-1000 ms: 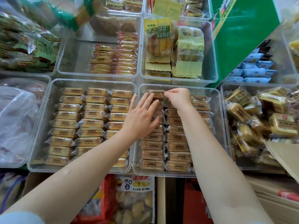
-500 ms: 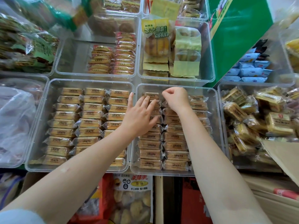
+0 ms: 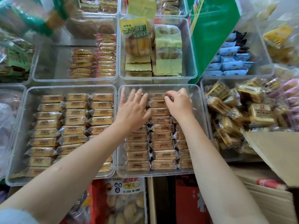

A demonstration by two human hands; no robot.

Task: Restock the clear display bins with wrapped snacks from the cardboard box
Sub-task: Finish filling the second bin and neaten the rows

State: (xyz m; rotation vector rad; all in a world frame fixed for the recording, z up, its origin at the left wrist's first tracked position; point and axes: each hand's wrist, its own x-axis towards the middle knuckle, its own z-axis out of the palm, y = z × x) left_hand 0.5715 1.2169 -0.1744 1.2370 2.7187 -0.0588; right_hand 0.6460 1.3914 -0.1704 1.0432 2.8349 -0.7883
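While the right hand pinched a wrapped snack at the middle bin's far end, the left hand lay flat, fingers spread; a careless nudge risked toppling neighbouring rows.

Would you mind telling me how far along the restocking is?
Done: the left bin holds neat rows. In hand: the right hand pinches a snack at the middle bin's far end, left hand open alongside. Left: that bin's far-left corner looks unfilled.
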